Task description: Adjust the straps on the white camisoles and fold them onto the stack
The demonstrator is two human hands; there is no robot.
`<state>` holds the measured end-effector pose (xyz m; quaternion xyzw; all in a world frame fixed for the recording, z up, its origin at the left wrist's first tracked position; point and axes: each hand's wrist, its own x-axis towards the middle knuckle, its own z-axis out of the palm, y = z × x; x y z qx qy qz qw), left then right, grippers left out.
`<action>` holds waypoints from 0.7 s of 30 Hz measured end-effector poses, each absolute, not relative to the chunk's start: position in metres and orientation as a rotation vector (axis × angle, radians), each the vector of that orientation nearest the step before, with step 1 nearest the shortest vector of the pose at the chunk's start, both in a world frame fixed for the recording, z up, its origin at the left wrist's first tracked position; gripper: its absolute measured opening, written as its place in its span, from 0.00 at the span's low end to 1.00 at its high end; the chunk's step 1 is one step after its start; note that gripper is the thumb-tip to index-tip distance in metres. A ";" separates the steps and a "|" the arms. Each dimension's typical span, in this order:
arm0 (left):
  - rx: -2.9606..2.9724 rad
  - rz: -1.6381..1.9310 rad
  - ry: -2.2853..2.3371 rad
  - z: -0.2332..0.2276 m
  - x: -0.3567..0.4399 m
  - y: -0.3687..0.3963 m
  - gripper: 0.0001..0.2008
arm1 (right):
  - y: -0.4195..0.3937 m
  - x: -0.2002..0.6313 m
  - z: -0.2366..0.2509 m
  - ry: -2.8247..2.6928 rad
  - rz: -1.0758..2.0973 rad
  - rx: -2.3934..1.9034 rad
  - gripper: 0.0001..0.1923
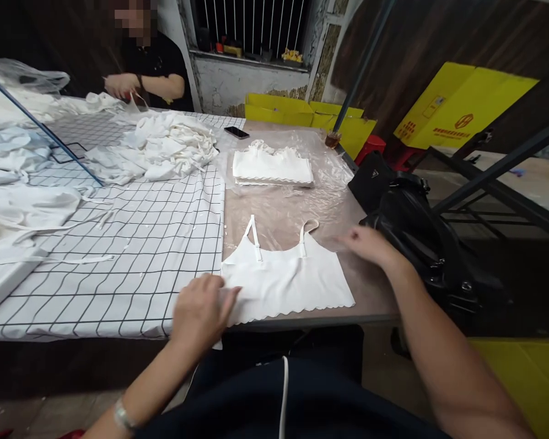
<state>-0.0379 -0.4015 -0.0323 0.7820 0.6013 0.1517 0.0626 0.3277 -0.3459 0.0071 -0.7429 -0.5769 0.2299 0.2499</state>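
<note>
A white strappy crop camisole (pixel 288 283) lies spread flat near the table's front edge, its wavy hem toward me and its two thin straps pointing away. My left hand (pixel 201 308) rests at the garment's left edge, thumb held apart from the fingers, which are partly hidden. Off the garment's right side, my right hand (pixel 368 242) is over the brown tabletop, slightly blurred. Its index finger points out toward the camisole, and nothing shows in its grasp. Beyond the camisole sits a neat stack of folded white garments (pixel 273 166) on clear plastic sheeting (pixel 333 177).
On the left, a checked cloth (pixel 174 225) carries heaps of white garments (pixel 165 146). A phone (pixel 236 132) lies at the back. Black bags (pixel 407 225) crowd the right side. Yellow boxes (pixel 279 110) stand behind the table. Across it, another person (pixel 158 73) handles something white.
</note>
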 end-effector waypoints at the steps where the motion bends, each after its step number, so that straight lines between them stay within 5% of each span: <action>1: 2.287 0.371 1.953 -0.031 -0.051 -0.402 0.18 | -0.359 0.328 0.001 -1.597 0.663 -2.130 0.19; 5: 2.178 0.276 1.930 -0.035 -0.061 -0.403 0.14 | -0.407 0.314 -0.022 -1.631 0.822 -2.202 0.16; 12: 1.306 0.786 1.414 -0.006 -0.051 -0.387 0.16 | -0.408 0.304 0.012 -0.999 1.146 -1.616 0.19; 21: 0.890 0.893 1.097 0.112 -0.047 -0.230 0.10 | -0.247 0.336 0.093 -0.873 1.226 -1.407 0.08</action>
